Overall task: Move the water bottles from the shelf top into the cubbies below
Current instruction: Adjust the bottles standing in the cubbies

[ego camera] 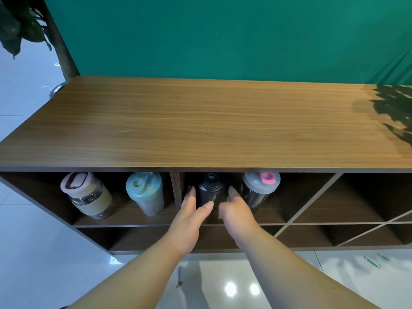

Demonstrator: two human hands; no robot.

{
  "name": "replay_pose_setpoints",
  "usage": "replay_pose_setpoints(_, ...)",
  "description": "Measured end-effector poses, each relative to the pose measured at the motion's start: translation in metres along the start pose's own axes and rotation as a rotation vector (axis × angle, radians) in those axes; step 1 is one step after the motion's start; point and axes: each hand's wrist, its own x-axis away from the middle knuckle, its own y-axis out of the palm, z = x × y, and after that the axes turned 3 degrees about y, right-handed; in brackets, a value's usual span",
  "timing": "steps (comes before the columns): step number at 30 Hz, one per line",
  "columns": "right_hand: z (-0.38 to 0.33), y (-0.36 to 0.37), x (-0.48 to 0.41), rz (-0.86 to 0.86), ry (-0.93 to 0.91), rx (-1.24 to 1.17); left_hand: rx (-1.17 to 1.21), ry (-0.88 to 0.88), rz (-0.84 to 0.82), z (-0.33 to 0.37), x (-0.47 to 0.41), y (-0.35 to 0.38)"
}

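A black bottle (209, 190) stands in the upper cubby just right of the vertical divider (176, 188). My left hand (189, 217) wraps its left side with the thumb across the front. The bottle's right side is cupped by my right hand (238, 212), which is slightly blurred. A dark shaker with a grey lid and pink cap (259, 188) stands close to its right. The left cubby holds a clear bottle with a beige lid and olive sleeve (89, 195) and a teal shaker (146, 192). No bottle is on the wooden shelf top (200, 121).
Diagonal-walled cubbies (356, 197) lie to the right, and a lower row of cubbies (145, 239) runs beneath. Plant leaves hang over the shelf top's right end (396, 108), and another plant (20, 25) stands at far left. A green wall is behind; glossy white floor (223, 282) below.
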Motion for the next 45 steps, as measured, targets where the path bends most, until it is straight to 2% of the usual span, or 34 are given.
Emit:
replay_pose_setpoints(2,0.006,0.005,0.004,-0.01,0.093,0.183,0.008,-0.011,-0.042,0.002,0.012,-0.007)
replay_pose_setpoints(4,0.008,0.017,0.014,-0.141,0.191,0.418,0.045,-0.044,-0.105,0.004,0.026,-0.016)
replay_pose_setpoints(6,0.007,0.034,0.02,-0.251,0.165,0.515,0.063,-0.086,-0.157,0.002,0.04,-0.032)
replay_pose_setpoints(8,0.008,0.053,0.019,-0.31,0.051,0.479,0.036,-0.089,-0.125,-0.001,0.05,-0.052)
replay_pose_setpoints(12,-0.004,0.09,0.024,-0.325,-0.048,0.319,0.066,-0.083,0.16,-0.014,0.054,-0.093)
replay_pose_setpoints(15,-0.017,0.112,0.032,-0.304,-0.127,0.213,0.062,-0.063,0.258,-0.013,0.049,-0.113)
replay_pose_setpoints(20,-0.027,0.14,0.031,-0.264,-0.143,0.074,-0.016,-0.035,0.493,-0.009,0.03,-0.125)
replay_pose_setpoints(24,-0.036,0.149,0.013,-0.199,-0.139,0.006,0.032,-0.081,0.542,-0.02,0.014,-0.137)
replay_pose_setpoints(27,-0.039,0.155,0.003,-0.19,-0.13,0.002,0.131,-0.056,0.52,-0.027,0.004,-0.149)
replay_pose_setpoints(31,-0.036,0.163,-0.002,-0.201,-0.134,-0.027,0.259,-0.068,0.367,-0.038,-0.001,-0.153)
replay_pose_setpoints(34,-0.036,0.164,-0.005,-0.214,-0.113,-0.043,0.25,-0.077,0.3,-0.043,0.001,-0.15)
replay_pose_setpoints(45,-0.04,0.161,-0.008,-0.205,-0.111,-0.082,0.231,-0.037,0.217,-0.043,0.006,-0.144)
